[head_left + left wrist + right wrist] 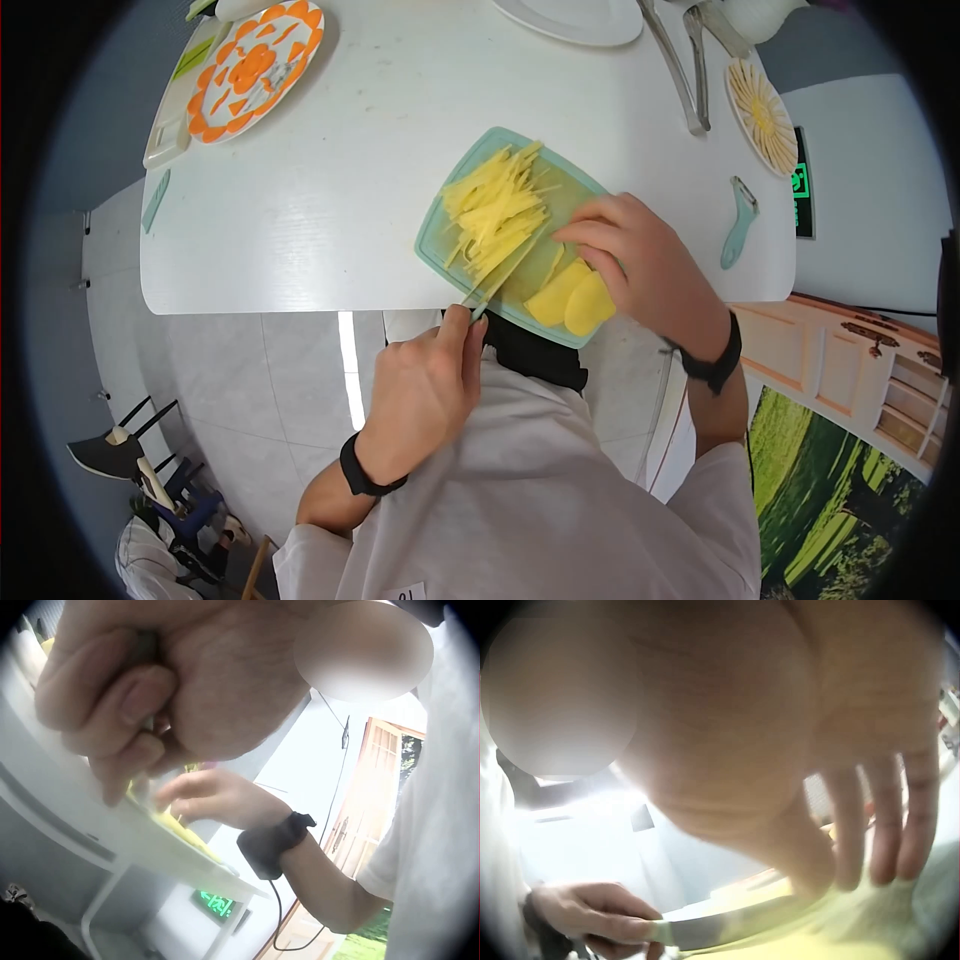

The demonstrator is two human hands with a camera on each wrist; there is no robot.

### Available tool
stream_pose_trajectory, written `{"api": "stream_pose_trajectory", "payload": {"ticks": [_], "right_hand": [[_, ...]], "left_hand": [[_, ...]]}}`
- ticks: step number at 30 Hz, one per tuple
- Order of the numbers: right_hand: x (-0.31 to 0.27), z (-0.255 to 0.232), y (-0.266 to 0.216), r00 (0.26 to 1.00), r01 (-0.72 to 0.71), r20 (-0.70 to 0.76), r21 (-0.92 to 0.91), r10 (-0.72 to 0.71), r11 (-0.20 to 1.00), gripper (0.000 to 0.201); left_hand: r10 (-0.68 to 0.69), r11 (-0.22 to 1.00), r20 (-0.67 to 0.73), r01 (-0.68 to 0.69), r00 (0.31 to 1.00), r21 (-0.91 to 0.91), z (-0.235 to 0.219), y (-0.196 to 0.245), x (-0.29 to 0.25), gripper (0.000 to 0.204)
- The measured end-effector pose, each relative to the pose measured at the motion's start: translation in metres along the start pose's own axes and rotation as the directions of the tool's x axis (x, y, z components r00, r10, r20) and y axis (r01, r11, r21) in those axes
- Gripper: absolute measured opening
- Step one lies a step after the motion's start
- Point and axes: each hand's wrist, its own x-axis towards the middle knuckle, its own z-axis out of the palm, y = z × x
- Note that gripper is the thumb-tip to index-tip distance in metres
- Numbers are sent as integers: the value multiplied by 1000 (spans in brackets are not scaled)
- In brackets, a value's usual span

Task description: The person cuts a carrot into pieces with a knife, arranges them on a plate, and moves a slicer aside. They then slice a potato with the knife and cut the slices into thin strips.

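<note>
A green cutting board (432, 240) lies at the table's front edge in the head view. Thin yellow strips (495, 210) are heaped on its left part, and a few yellow slices (570, 298) lie at its lower right. The left hand (425, 395) grips the handle of a knife (505, 272), whose blade slants over the board beside the strips. Above the slices is the right hand (645, 270), fingers bent loosely downward; whether the fingertips touch anything is unclear. In the right wrist view the right hand's fingers (885, 825) hang rather straight near the blade (727, 925).
An orange-patterned plate (212, 98) stands at the back left beside a light tray (165, 140). White plate (580, 22) and metal tongs (690, 85) are at the back. On the right lie a plate of pale sticks (762, 118) and a peeler (741, 225).
</note>
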Motion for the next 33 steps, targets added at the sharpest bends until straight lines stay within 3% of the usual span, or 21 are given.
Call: {"api": "stream_pose_trajectory", "payload": {"ticks": [5,8,11,17,23,26,29,33], "right_hand": [[24,-11,16,968,90,228,79,-106,993,17],[29,-12,19,949,137,269,105,-161,985,13],[29,-10,22,969,116,206,92,-133,989,11],[28,2,14,953,263,134,68,-270,962,11],[-5,8,10,984,149,-83,-74,-155,986,13],[-10,22,5,910,396,-74,-141,-408,907,21],[-13,26,9,875,469,-33,-195,-484,861,26],[-12,32,6,897,429,-48,-143,-439,892,28]], "left_hand": [[-15,1000,-11,15,1000,-13,-1,-2,-1,9],[-14,1000,-6,14,1000,-17,-1,-3,-2,9],[-22,1000,-17,21,1000,-12,-3,-1,-2,9],[-5,1000,-55,4,998,-13,-8,1,-2,7],[53,992,-53,-47,997,115,-2,13,-4,19],[70,984,-17,-66,997,163,6,19,-6,20],[50,986,-29,-45,998,158,7,21,-2,20],[36,992,-49,-30,998,122,6,21,1,20]]}}
